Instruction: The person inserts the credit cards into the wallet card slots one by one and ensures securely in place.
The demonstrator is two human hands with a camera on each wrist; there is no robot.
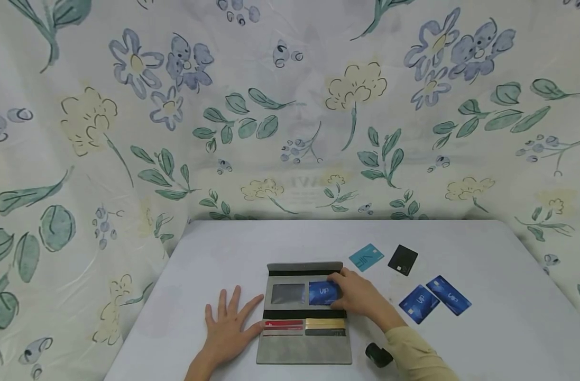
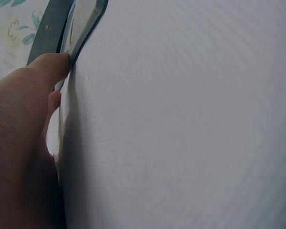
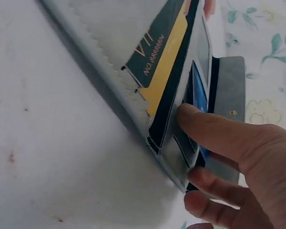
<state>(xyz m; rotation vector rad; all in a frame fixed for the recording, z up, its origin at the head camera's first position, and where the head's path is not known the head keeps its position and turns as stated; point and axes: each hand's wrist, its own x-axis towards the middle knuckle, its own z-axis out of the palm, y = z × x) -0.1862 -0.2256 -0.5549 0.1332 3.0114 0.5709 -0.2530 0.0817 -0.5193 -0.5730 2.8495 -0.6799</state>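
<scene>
A grey wallet [image 1: 301, 349] lies unfolded on the table, its flap at the far end. In its upper right pocket sits a blue VIP card [image 1: 323, 292], partly covered by my right hand [image 1: 361, 293], whose thumb and fingers pinch around the card's right end at the wallet's edge. The right wrist view shows the thumb [image 3: 214, 129] against the pocket and part of the blue card [image 3: 199, 90]. My left hand [image 1: 228, 325] rests on the table with fingers spread, its thumb touching the wallet's left edge. Red cards [image 1: 283, 323] and a gold card [image 1: 325, 321] fill lower slots.
To the right lie a teal card [image 1: 366, 257], a black card [image 1: 403, 260] and two blue cards [image 1: 419, 304], [image 1: 449, 295]. A small dark object [image 1: 378, 355] is beside my right forearm. Behind the white table [image 1: 213, 243] hangs a floral curtain [image 1: 299, 132].
</scene>
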